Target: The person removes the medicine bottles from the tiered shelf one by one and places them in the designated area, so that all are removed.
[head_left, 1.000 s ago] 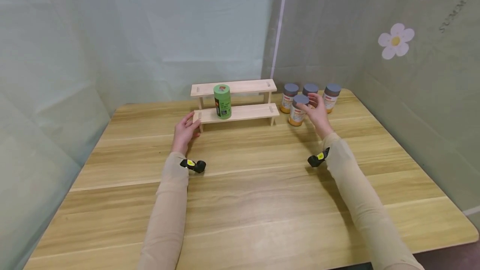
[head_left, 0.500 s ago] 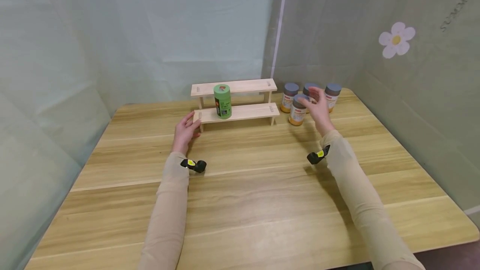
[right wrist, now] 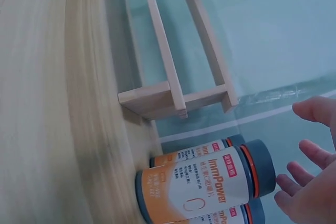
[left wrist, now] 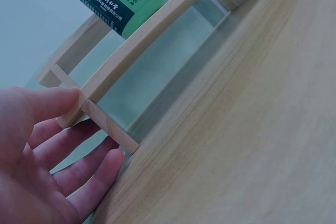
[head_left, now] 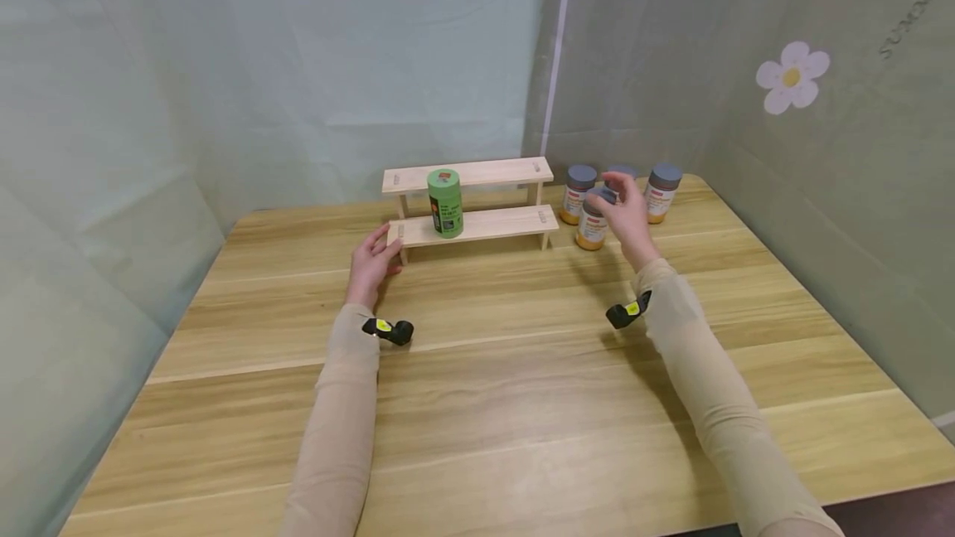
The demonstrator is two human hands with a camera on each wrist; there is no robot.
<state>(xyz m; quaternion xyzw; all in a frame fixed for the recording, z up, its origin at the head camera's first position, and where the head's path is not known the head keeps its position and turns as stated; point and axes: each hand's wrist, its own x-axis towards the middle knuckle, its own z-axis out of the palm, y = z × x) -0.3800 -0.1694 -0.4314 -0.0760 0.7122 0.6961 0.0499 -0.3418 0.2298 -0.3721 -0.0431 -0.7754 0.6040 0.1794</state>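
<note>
A two-tier wooden shelf [head_left: 504,224] stands at the back of the table, and a green canister [head_left: 449,214] sits upright on its lower board. My left hand [head_left: 370,267] holds the left end of that board; in the left wrist view the thumb lies on the board's end and the fingers reach behind the leg. To the right of the shelf, several grey-lidded supplement jars stand grouped. By the lid of the front jar [head_left: 592,230] is my right hand [head_left: 629,218], its fingers spread. The right wrist view shows a gap between the fingers and the front jar's lid [right wrist: 261,166].
Beside the front jar are a left jar [head_left: 578,195] and a right jar [head_left: 661,194]; another is partly hidden behind my right hand. A pale curtain [head_left: 336,65] rises behind the wooden table [head_left: 477,404]. Each wrist wears a small black camera.
My right hand has risen slightly at the front jar's lid, and its fingers have come away from it. The jar stays put. My left hand keeps its place at the shelf.
</note>
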